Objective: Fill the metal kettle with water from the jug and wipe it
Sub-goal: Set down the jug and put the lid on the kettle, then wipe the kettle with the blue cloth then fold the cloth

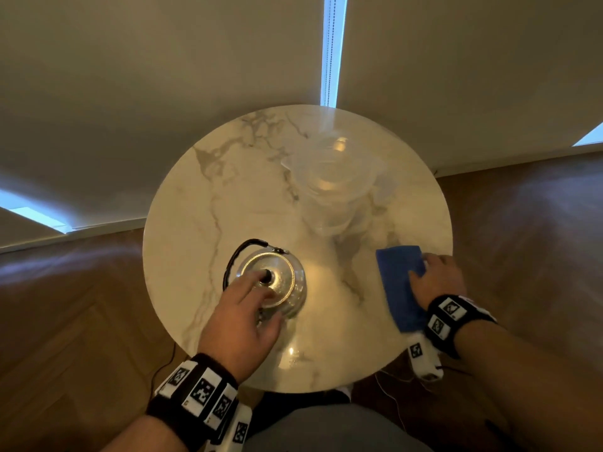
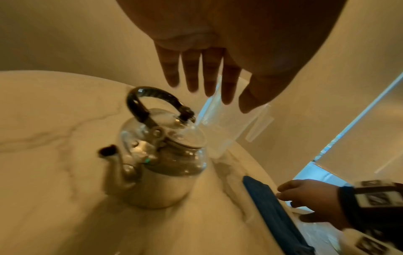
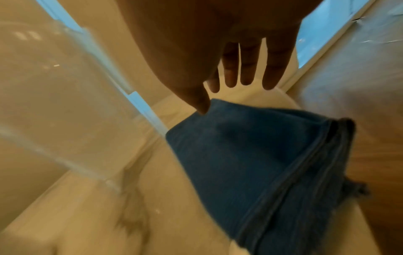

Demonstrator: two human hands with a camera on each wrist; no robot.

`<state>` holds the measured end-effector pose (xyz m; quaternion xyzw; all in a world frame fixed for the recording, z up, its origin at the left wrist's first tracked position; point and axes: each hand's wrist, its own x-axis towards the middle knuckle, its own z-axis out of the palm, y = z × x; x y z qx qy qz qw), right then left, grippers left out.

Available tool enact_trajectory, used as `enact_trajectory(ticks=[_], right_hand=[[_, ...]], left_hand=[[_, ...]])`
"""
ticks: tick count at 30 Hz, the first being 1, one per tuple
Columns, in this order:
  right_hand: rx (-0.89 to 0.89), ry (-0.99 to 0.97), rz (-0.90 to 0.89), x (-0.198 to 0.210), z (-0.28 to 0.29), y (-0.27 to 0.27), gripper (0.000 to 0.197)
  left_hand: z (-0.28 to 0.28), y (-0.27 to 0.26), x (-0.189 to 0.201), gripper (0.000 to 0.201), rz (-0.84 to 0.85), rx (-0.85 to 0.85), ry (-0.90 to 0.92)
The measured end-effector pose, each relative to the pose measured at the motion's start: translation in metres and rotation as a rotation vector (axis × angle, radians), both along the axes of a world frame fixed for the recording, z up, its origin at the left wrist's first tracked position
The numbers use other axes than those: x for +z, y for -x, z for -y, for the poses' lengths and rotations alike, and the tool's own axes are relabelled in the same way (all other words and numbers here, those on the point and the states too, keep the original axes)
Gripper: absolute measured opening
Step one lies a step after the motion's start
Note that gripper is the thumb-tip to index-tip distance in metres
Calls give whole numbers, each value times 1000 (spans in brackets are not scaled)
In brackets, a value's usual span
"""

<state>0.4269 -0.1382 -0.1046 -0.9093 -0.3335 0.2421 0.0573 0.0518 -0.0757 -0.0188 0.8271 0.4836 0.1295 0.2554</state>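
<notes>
The metal kettle stands lid on at the near left of the round marble table, its black handle upright. My left hand hovers just above the lid with straight, spread fingers and holds nothing. A clear plastic jug stands behind the kettle, towards the right. A folded blue cloth lies at the table's right edge. My right hand is over its right side, fingers straight, thumb tip touching the cloth's edge.
The table is small and its right rim runs just under the cloth. Wooden floor surrounds it, with pale walls behind. Thin cables hang below the near edge.
</notes>
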Motion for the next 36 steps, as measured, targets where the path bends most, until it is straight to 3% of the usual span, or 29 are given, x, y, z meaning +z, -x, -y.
enact_trajectory(ticks=[3,5,9,14,16,19,22,24,26,28,32,36], right_hand=[[-79,74,-105,-11,-1,-19,73],[-71,108,-151,-17,-4,-20,74],[1,156,-275,-16,-7,-11,58],[90,-19,-508,13,-6,9,31],[219,-95,-544,35,-6,17,25],[384,-306,-649,74,-6,30,21],[498,-475,-776,111,-8,46,33],[524,-518,-846,126,-10,51,40],[529,-514,-869,135,-14,54,45],[520,-493,-860,140,-19,54,40],[526,-497,-977,148,-29,58,28],[357,-468,-1433,140,-37,76,50]], left_hand=[[11,-28,5,28,5,-150,64],[14,-46,2,24,-15,-243,112],[12,-80,-7,24,-80,-309,202],[4,-114,-11,19,-9,-206,284],[0,-122,-7,27,58,-127,298],[-10,-130,2,60,262,46,380],[-26,-129,19,86,475,181,559],[-35,-124,32,69,597,169,646],[-38,-120,48,40,655,126,644],[-40,-116,58,23,702,96,605],[-39,-111,67,26,790,76,604],[-38,-104,64,28,814,143,585]])
